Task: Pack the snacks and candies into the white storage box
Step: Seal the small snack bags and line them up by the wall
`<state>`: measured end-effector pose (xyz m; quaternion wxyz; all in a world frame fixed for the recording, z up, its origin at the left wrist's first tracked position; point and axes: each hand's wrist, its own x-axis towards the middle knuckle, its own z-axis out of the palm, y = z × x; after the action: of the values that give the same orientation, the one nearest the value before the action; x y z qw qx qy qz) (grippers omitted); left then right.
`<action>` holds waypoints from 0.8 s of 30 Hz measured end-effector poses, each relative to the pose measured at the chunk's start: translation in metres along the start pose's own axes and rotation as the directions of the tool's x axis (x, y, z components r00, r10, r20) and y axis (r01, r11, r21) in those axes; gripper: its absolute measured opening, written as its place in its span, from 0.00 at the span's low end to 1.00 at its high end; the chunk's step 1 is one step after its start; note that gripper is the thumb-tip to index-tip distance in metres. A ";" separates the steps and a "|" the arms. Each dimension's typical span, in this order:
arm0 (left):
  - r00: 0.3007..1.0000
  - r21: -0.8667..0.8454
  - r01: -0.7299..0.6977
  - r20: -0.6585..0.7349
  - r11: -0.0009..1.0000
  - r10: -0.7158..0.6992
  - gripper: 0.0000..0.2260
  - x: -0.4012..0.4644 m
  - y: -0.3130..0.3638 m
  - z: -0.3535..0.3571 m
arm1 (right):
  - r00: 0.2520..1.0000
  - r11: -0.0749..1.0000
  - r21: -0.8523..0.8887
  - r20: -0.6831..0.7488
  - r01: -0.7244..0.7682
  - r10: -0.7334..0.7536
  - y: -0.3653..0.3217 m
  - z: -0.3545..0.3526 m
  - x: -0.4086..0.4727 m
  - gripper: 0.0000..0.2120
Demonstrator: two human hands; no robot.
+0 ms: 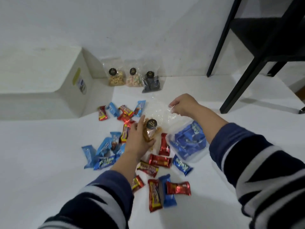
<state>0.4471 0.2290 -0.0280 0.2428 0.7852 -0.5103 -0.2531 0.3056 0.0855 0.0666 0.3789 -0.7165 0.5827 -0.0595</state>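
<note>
A clear snack bag (151, 131) with a black round sticker and orange-brown pieces lies amid scattered wrappers. My left hand (139, 139) grips its lower part; my right hand (182, 104) pinches its clear plastic top edge. The white storage box (41, 90) stands at the left, its lid closed on top. Three more clear bags stand against the wall: nuts (116, 76), pastel candies (134, 77), dark sweets (151, 82). A clear pouch of blue wafer packs (188, 142) lies under my right forearm. Several red (178, 188) and blue (90, 156) candy bars are spread around.
Everything lies on a white floor beside a white wall. Black furniture legs (241, 80) stand at the right, behind my right arm. The bare floor stretches to the left front and right front of the candy pile.
</note>
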 end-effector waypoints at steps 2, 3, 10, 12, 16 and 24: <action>0.999 -0.019 0.031 -0.006 0.999 -0.031 0.47 -0.010 -0.007 0.000 | 1.000 0.998 -0.056 0.017 0.004 -0.003 -0.002 0.006 -0.009 0.12; 0.999 -0.036 0.044 -0.004 0.998 -0.045 0.47 -0.014 -0.009 0.000 | 1.000 0.996 -0.091 0.005 0.008 -0.008 -0.002 0.009 -0.013 0.12; 0.998 -0.162 0.051 0.029 0.985 -0.047 0.41 -0.029 -0.013 -0.001 | 0.999 0.987 -0.160 -0.036 0.026 -0.033 0.002 0.021 -0.022 0.13; 0.998 -0.177 0.057 0.032 0.983 -0.052 0.38 -0.028 -0.011 -0.001 | 0.997 0.988 -0.154 -0.067 0.019 -0.030 0.003 0.023 -0.022 0.13; 0.995 -0.197 0.099 0.031 0.975 -0.095 0.38 -0.025 -0.013 -0.003 | 0.997 0.983 -0.178 -0.058 0.032 -0.043 0.004 0.031 -0.020 0.14; 0.995 -0.154 0.094 0.042 0.984 -0.089 0.37 -0.026 -0.010 -0.002 | 0.995 0.976 -0.216 -0.095 -0.004 -0.017 0.008 0.039 -0.010 0.11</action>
<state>0.4460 0.2570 -0.0295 0.2824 0.7820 -0.4565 -0.3168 0.3166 0.1123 0.0371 0.2702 -0.7517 0.6008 -0.0316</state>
